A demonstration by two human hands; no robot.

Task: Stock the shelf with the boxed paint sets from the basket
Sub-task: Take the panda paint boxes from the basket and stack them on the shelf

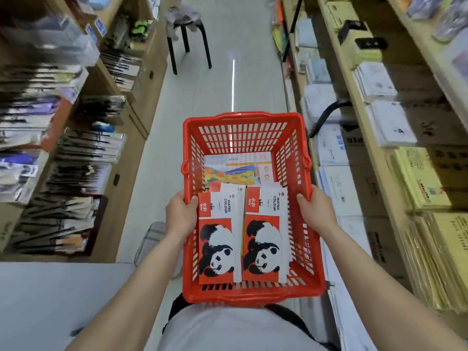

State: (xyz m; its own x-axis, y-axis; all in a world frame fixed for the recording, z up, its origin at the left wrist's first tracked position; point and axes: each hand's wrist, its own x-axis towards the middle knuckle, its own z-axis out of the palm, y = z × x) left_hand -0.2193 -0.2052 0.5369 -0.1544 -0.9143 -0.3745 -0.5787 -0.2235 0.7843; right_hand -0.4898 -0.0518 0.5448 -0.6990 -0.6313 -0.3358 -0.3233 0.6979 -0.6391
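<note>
Between the two hands, a red plastic shopping basket (249, 133) is being carried down a stationery aisle, so this looks like the hauling stage, with nothing shelved yet. The left hand (180, 213) is gripping the basket's left rim, thumb hooked over the edge, and the right hand (317, 211) is clamping the right rim the same way. Both are busy with the basket, neither is on a box.

Sitting inside, right between the thumbs, are two panda watercolour boxes side by side: the left panda box (217, 239) and the right panda box (266, 236), with more of the same seemingly stacked under them. Beyond the fingers, at the far end of the basket, a landscape-print box (231, 171) is lying flat.

Next move, I'm guessing: pick the shelf spot, park the basket somewhere so one hand is free, then lift a box out.

Stuff around: packed paper shelves (379, 138) off the right hand, brush racks (76, 153) off the left. A black stool (188, 39) is standing in the aisle well ahead, partly blocking the walkway.
</note>
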